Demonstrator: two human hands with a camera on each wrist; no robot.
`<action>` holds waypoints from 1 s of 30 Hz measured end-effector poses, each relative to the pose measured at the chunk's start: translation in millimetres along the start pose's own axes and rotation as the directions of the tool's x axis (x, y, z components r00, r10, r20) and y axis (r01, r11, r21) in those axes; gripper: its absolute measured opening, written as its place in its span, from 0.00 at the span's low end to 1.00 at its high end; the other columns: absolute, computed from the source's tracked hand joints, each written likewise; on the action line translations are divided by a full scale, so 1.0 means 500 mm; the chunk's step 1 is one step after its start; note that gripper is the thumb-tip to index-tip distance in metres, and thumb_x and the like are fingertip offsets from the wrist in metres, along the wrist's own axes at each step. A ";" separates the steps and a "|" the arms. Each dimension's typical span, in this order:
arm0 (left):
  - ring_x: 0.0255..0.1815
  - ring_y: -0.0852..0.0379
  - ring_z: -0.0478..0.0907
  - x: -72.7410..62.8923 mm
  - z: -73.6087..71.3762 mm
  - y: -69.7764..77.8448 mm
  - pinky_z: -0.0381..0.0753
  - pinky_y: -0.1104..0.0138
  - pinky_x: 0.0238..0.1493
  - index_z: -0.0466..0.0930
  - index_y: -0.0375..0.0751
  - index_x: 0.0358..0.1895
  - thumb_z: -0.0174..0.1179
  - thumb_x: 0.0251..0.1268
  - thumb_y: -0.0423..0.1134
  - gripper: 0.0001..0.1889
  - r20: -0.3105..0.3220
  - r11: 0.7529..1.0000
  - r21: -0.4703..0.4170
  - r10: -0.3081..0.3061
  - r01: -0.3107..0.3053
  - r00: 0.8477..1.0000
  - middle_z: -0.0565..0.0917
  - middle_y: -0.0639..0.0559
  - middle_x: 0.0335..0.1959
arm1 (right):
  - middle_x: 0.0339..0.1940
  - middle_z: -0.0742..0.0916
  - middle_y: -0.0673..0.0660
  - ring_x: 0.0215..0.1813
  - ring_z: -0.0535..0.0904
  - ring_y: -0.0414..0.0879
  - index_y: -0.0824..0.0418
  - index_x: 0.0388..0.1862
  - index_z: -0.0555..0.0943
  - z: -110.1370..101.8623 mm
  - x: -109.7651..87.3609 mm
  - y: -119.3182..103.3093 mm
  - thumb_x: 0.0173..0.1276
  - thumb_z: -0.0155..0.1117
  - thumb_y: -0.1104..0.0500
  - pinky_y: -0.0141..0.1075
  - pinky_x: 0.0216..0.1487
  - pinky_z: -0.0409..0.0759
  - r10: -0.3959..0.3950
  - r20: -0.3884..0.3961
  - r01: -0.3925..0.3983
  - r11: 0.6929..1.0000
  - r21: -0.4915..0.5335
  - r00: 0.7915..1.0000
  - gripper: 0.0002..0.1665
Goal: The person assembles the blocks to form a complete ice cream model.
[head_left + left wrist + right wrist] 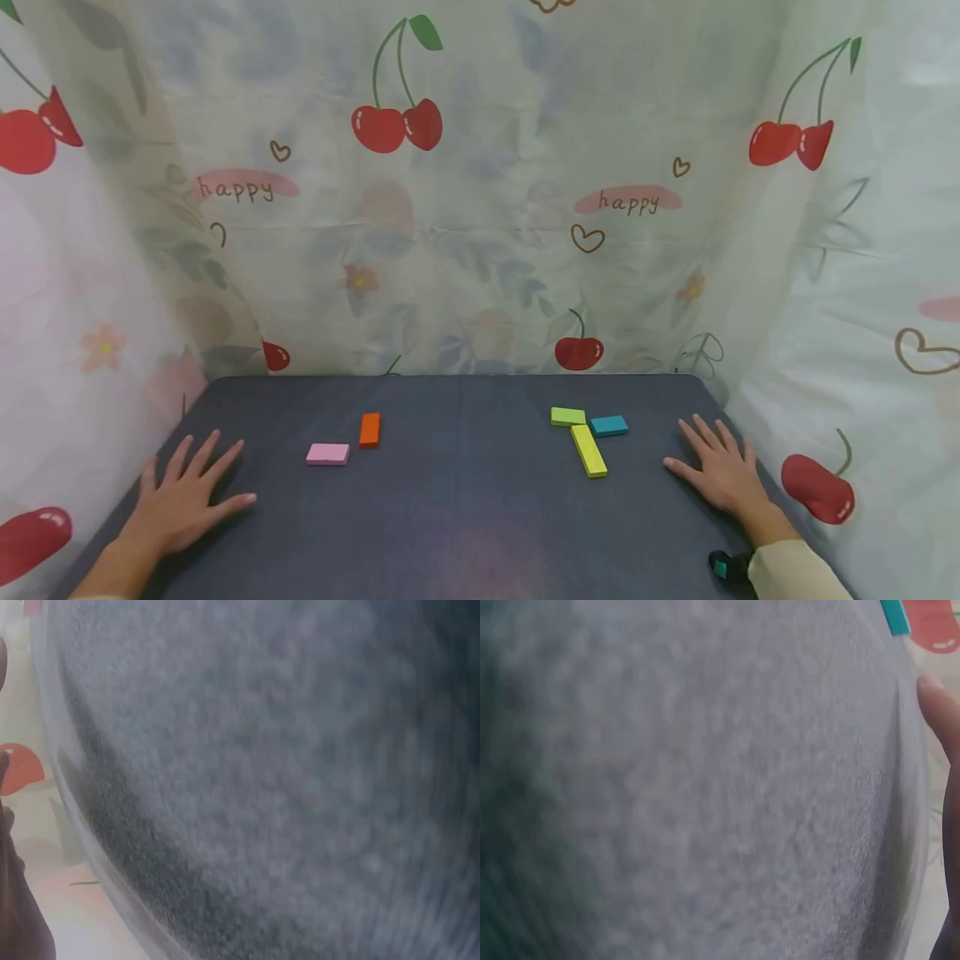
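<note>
My left hand lies on the left side of the dark table with its fingers spread, holding nothing. Nearest to it is a pink block, with an orange block just beyond and to the right. On the right side my right hand rests with spread fingers, also holding nothing. To its left lie a blue block, a yellow block and a lime green block, grouped close together. In the right wrist view an end of the blue block shows beyond the thumb.
The dark grey table fills the lower middle of the head view. Behind it and at both sides hangs a pale curtain printed with cherries, hearts and flowers. A black wrist device sits at the right sleeve.
</note>
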State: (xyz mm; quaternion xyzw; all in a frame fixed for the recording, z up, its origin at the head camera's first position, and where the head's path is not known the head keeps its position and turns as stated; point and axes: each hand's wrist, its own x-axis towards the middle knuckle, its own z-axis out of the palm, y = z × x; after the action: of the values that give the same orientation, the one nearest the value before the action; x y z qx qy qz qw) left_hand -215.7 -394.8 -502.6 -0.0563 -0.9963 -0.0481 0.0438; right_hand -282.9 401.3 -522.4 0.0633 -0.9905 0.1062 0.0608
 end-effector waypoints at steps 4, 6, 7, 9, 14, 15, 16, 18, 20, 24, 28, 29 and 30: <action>0.70 0.22 0.41 0.002 0.001 0.002 0.31 0.26 0.56 0.53 0.47 0.77 0.51 0.58 0.74 0.49 -0.035 1.000 -0.008 0.019 -0.020 0.999 0.51 0.29 0.74 | 0.75 0.61 0.68 0.73 0.48 0.70 0.60 0.76 0.60 0.000 0.005 -0.010 0.65 0.54 0.29 0.72 0.62 0.42 -0.058 -0.052 0.058 0.998 -0.003 0.997 0.52; 0.70 0.22 0.42 0.003 0.002 0.004 0.34 0.26 0.57 0.53 0.49 0.77 0.52 0.58 0.74 0.49 -0.044 1.000 -0.021 0.022 -0.023 0.999 0.50 0.30 0.74 | 0.75 0.62 0.68 0.73 0.51 0.70 0.61 0.75 0.61 -0.001 0.008 -0.020 0.66 0.57 0.31 0.71 0.61 0.48 -0.080 -0.070 0.079 0.997 -0.010 0.994 0.50; 0.70 0.22 0.42 0.003 0.002 0.006 0.35 0.26 0.56 0.52 0.49 0.77 0.52 0.58 0.74 0.49 -0.048 0.999 -0.027 0.025 -0.026 0.999 0.50 0.31 0.75 | 0.74 0.63 0.68 0.73 0.52 0.70 0.62 0.75 0.62 -0.001 0.010 -0.026 0.66 0.59 0.32 0.71 0.61 0.51 -0.090 -0.079 0.090 0.996 -0.007 0.993 0.49; 0.70 0.23 0.42 0.005 0.002 0.009 0.37 0.26 0.56 0.52 0.50 0.77 0.53 0.58 0.73 0.49 -0.057 0.999 -0.036 0.032 -0.034 0.998 0.49 0.32 0.75 | 0.74 0.64 0.68 0.72 0.53 0.70 0.62 0.74 0.63 -0.003 0.013 -0.040 0.66 0.60 0.34 0.71 0.60 0.55 -0.101 -0.088 0.101 0.995 -0.003 0.991 0.48; 0.70 0.24 0.45 0.012 -0.004 0.025 0.41 0.27 0.57 0.57 0.49 0.75 0.55 0.56 0.73 0.48 -0.088 0.998 -0.045 0.046 -0.050 0.995 0.53 0.33 0.74 | 0.74 0.65 0.67 0.72 0.56 0.69 0.60 0.74 0.64 -0.001 0.014 -0.075 0.66 0.62 0.36 0.72 0.58 0.58 -0.106 -0.087 0.109 0.994 0.026 0.991 0.46; 0.69 0.25 0.47 0.014 -0.006 0.029 0.43 0.27 0.57 0.59 0.48 0.75 0.55 0.56 0.73 0.48 -0.091 0.998 -0.044 0.048 -0.053 0.995 0.55 0.32 0.73 | 0.74 0.65 0.66 0.72 0.56 0.68 0.60 0.74 0.64 -0.001 0.014 -0.082 0.66 0.62 0.37 0.72 0.58 0.58 -0.107 -0.084 0.110 0.993 0.032 0.991 0.46; 0.69 0.25 0.49 0.017 -0.006 0.032 0.46 0.27 0.56 0.60 0.47 0.74 0.55 0.56 0.72 0.47 -0.093 0.997 -0.044 0.052 -0.057 0.994 0.57 0.32 0.72 | 0.74 0.65 0.66 0.72 0.56 0.68 0.60 0.74 0.64 0.000 0.012 -0.088 0.66 0.62 0.37 0.72 0.58 0.58 -0.109 -0.083 0.113 0.993 0.040 0.991 0.45; 0.66 0.25 0.56 0.021 -0.007 0.040 0.54 0.29 0.54 0.64 0.43 0.72 0.57 0.57 0.70 0.45 -0.101 0.996 -0.049 0.070 -0.076 0.992 0.63 0.31 0.69 | 0.74 0.65 0.66 0.72 0.56 0.68 0.59 0.74 0.64 0.003 0.009 -0.099 0.67 0.62 0.38 0.71 0.59 0.58 -0.118 -0.082 0.122 0.991 0.051 0.990 0.44; 0.63 0.26 0.62 0.026 -0.005 0.047 0.61 0.31 0.51 0.67 0.40 0.70 0.59 0.58 0.68 0.43 -0.113 0.993 -0.064 0.088 -0.095 0.990 0.68 0.30 0.66 | 0.73 0.66 0.65 0.72 0.57 0.67 0.59 0.74 0.65 0.006 0.005 -0.109 0.67 0.62 0.39 0.70 0.60 0.58 -0.128 -0.086 0.134 0.989 0.065 0.988 0.43; 0.58 0.27 0.69 0.033 0.000 0.059 0.68 0.34 0.48 0.71 0.36 0.66 0.64 0.59 0.61 0.39 -0.144 0.985 -0.122 0.107 -0.125 0.984 0.72 0.30 0.62 | 0.72 0.68 0.65 0.71 0.58 0.67 0.60 0.72 0.67 0.011 -0.003 -0.129 0.67 0.64 0.43 0.67 0.62 0.58 -0.145 -0.098 0.155 0.982 0.106 0.985 0.41; 0.59 0.29 0.70 0.040 0.006 0.074 0.67 0.34 0.50 0.72 0.37 0.65 0.64 0.60 0.59 0.37 -0.145 0.979 -0.168 0.091 -0.115 0.985 0.74 0.32 0.61 | 0.71 0.69 0.65 0.71 0.60 0.65 0.60 0.72 0.68 0.018 -0.007 -0.147 0.66 0.66 0.45 0.65 0.63 0.59 -0.166 -0.105 0.180 0.973 0.146 0.981 0.39; 0.59 0.29 0.70 0.042 0.007 0.078 0.66 0.34 0.51 0.72 0.37 0.65 0.64 0.61 0.58 0.36 -0.148 0.978 -0.176 0.087 -0.113 0.985 0.74 0.32 0.61 | 0.71 0.70 0.65 0.71 0.61 0.65 0.59 0.72 0.69 0.019 -0.007 -0.152 0.66 0.66 0.45 0.65 0.63 0.59 -0.175 -0.106 0.190 0.970 0.155 0.979 0.39; 0.59 0.30 0.70 0.044 0.008 0.082 0.66 0.34 0.52 0.73 0.37 0.65 0.64 0.61 0.57 0.35 -0.153 0.976 -0.185 0.083 -0.111 0.985 0.74 0.33 0.61 | 0.71 0.70 0.65 0.70 0.61 0.65 0.59 0.71 0.69 0.021 -0.008 -0.156 0.66 0.66 0.45 0.65 0.63 0.60 -0.187 -0.108 0.203 0.966 0.161 0.976 0.39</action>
State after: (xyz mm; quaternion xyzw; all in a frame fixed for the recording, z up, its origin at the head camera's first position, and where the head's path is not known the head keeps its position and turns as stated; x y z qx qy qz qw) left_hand -233.1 -351.5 -500.6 -0.1053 -0.9772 -0.1464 0.1125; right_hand -269.5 323.9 -517.4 0.1604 -0.9628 0.1871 0.1107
